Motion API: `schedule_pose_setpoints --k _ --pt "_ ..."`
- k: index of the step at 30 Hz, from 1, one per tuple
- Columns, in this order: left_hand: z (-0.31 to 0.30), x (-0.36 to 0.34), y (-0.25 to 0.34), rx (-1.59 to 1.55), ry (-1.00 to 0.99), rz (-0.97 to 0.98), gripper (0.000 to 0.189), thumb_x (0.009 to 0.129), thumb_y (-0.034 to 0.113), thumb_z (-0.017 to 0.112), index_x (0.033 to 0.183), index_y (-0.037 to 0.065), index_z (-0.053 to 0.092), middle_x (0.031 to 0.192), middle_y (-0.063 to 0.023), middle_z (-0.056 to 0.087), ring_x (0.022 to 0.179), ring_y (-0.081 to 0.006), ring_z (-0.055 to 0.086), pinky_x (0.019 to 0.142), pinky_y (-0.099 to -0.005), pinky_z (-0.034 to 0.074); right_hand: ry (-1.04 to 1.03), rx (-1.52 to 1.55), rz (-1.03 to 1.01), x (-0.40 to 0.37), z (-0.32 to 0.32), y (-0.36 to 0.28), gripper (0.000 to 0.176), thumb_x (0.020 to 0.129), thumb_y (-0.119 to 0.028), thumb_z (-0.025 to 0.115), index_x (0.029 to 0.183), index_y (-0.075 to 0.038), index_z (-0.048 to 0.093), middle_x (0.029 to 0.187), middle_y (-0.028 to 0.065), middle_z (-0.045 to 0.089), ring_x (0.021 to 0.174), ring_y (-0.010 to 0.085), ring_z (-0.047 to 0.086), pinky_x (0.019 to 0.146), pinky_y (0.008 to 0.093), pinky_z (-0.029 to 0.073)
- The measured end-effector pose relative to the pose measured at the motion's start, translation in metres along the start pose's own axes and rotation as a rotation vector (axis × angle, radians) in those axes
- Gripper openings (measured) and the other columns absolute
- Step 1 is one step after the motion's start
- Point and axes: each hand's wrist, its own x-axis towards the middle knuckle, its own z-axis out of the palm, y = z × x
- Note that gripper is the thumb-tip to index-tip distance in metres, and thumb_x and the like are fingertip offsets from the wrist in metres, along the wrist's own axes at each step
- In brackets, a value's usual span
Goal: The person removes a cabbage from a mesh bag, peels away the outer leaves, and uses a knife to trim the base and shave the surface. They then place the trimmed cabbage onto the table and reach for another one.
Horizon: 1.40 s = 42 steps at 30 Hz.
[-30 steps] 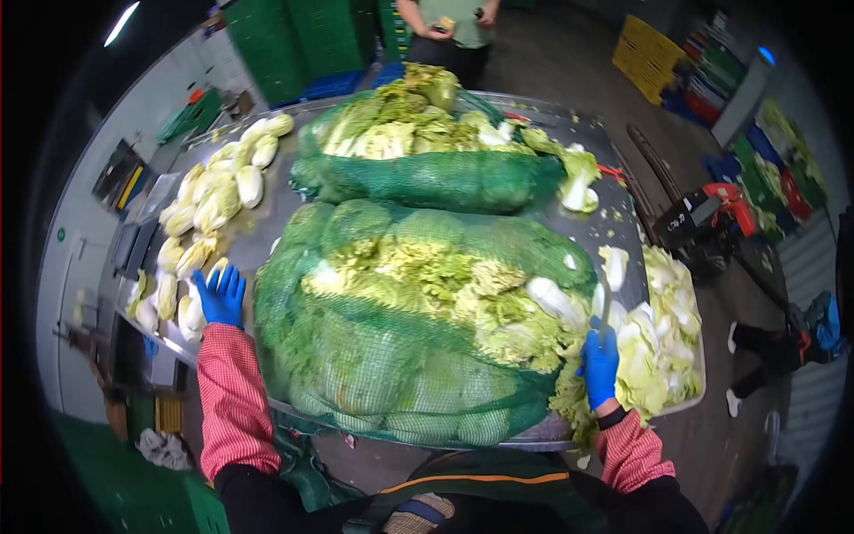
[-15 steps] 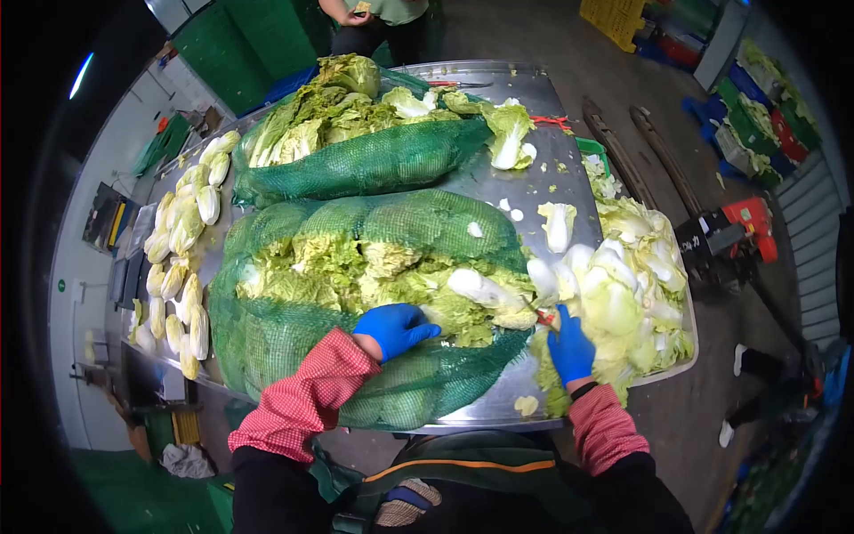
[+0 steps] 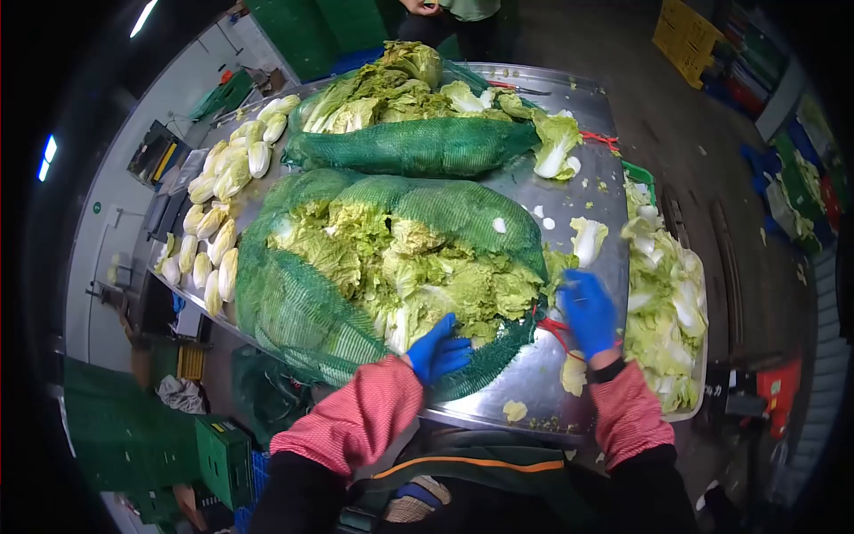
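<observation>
Head view: steel table, two green net sacks of napa cabbage on it. Near sack is slit open on top, cabbage heads exposed, sits mid-table in front of the person. Far sack lies just behind it, also open, leaves spilling out.

Left hand, blue glove, on the near sack's front edge, fingers bent onto mesh and leaves; can't tell if it's actually pinching anything.

Right hand, blue glove, palm down at the sack's right end, fingers together. Red tie comes out from under it; grip hidden, can't tell.

Left table edge: row of trimmed cabbages. Right: tray heaped with loose leaves. Another person stands at the far end, green crate on the floor lower left
</observation>
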Motion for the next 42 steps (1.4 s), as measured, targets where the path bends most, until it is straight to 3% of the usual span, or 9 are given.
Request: schedule_pose_setpoints --k 4,10,15,20,23,29,38,41,42 --pt "0.003 0.034 -0.011 -0.268 0.058 0.138 0.110 0.076 0.068 0.064 0.145 -0.003 0.016 0.145 -0.0207 0.030 0.100 -0.0277 0.055 0.088 -0.0414 0.050 -0.264 -0.211 -0.241 0.021 0.078 -0.044 0.034 0.086 -0.039 0.064 0.103 -0.010 0.064 0.090 0.0120 0.064 0.076 0.0332 0.064 0.064 0.0418 0.052" --pt "0.035 0.028 0.008 -0.524 -0.043 0.265 0.090 0.078 0.074 0.055 0.138 0.009 0.041 0.129 -0.0133 0.052 0.112 -0.0316 0.052 0.093 -0.0456 0.044 -0.445 -0.466 -0.174 0.057 0.126 -0.058 0.050 0.082 -0.056 0.061 0.093 -0.008 0.064 0.093 0.0172 0.064 0.081 0.0372 0.063 0.069 0.0454 0.051" --pt "0.043 -0.043 0.041 -0.557 -0.215 0.336 0.095 0.076 0.072 0.059 0.139 0.005 0.036 0.134 -0.0161 0.048 0.126 -0.0356 0.045 0.104 -0.0531 0.038 -0.535 -0.084 0.117 0.082 0.104 -0.101 0.048 0.081 -0.054 0.064 0.090 -0.006 0.064 0.075 0.0184 0.065 0.073 0.0353 0.064 0.067 0.0414 0.049" --pt "0.010 -0.055 0.060 -0.817 -0.179 0.309 0.093 0.078 0.067 0.063 0.137 0.001 0.036 0.130 -0.0198 0.050 0.124 -0.0348 0.048 0.103 -0.0552 0.039 -0.539 0.001 0.097 0.100 0.130 -0.117 0.056 0.082 -0.056 0.064 0.099 -0.004 0.058 0.086 0.0187 0.065 0.080 0.0345 0.064 0.070 0.0408 0.049" --pt "0.009 -0.037 0.070 -0.730 -0.431 0.319 0.101 0.076 0.074 0.057 0.142 0.002 0.031 0.138 -0.0208 0.044 0.125 -0.0370 0.047 0.104 -0.0551 0.039 -0.440 0.072 0.127 0.099 0.160 -0.099 0.077 0.081 -0.061 0.062 0.125 0.001 0.051 0.110 0.0226 0.064 0.099 0.0362 0.063 0.084 0.0401 0.049" --pt "0.013 -0.017 0.081 -0.563 -0.583 0.334 0.082 0.089 0.073 0.029 0.145 0.015 0.034 0.146 -0.0145 0.040 0.131 -0.0367 0.041 0.107 -0.0589 0.031 -0.538 -0.023 0.021 0.072 0.143 -0.109 0.069 0.083 -0.053 0.065 0.130 -0.004 0.053 0.116 0.0208 0.063 0.103 0.0338 0.063 0.089 0.0391 0.049" --pt "0.054 -0.068 0.019 -0.249 -0.462 0.002 0.067 0.097 0.052 0.039 0.147 0.007 0.029 0.142 -0.0168 0.044 0.127 -0.0330 0.047 0.107 -0.0479 0.038 -0.340 0.116 0.132 -0.061 0.034 -0.094 0.072 0.077 -0.045 0.075 0.130 -0.003 0.050 0.114 0.0203 0.063 0.099 0.0317 0.066 0.084 0.0382 0.052" --pt "0.064 -0.049 0.002 0.199 -0.289 0.182 0.055 0.092 0.029 0.059 0.138 0.004 0.043 0.126 -0.0123 0.058 0.118 -0.0235 0.055 0.101 -0.0372 0.044 -0.169 0.082 0.082 -0.110 0.001 -0.064 0.052 0.083 -0.034 0.072 0.123 -0.005 0.057 0.105 0.0148 0.066 0.089 0.0230 0.067 0.078 0.0339 0.053" --pt "0.074 -0.041 0.004 0.586 -0.291 0.438 0.073 0.081 0.041 0.071 0.135 0.000 0.045 0.126 -0.0172 0.056 0.117 -0.0253 0.054 0.098 -0.0360 0.044 -0.170 0.149 0.130 -0.122 -0.009 -0.051 0.046 0.085 -0.031 0.070 0.121 -0.005 0.059 0.103 0.0133 0.067 0.088 0.0205 0.067 0.077 0.0326 0.053"
